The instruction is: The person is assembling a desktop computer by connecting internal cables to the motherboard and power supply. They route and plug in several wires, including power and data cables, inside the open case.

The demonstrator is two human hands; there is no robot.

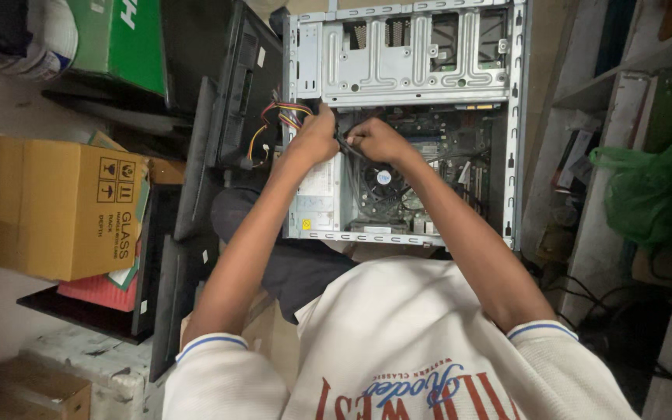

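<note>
open computer case (511, 148) lying on its side, seen from above. left hand (316, 140) and right hand (379, 140) meet inside it, just below the metal drive cage (414, 58), both clenched on a black cable (349, 148) that runs between them. coloured wires (274, 117) leave the case at left; cooling fan (383, 177) sits just below the right hand. cardboard box (48, 206) stands well apart, far left.

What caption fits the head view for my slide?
Both hands, left hand and right hand, grasp black cables inside an open computer case.
</note>
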